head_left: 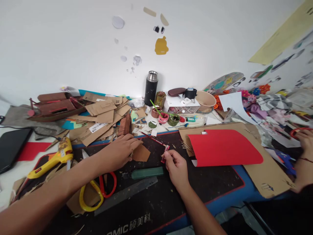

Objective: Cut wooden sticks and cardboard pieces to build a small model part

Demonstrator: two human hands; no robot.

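Right hand (pixel 176 168) pinches red piece (pixel 167 148) at fingertips; left hand (pixel 125 148) over left edge of card (pixel 142 154), can't tell if gripping.

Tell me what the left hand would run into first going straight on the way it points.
Beyond the brown piece at its fingertips, the left hand would probably meet the thin dark red stick; height is unclear, so it might pass over.
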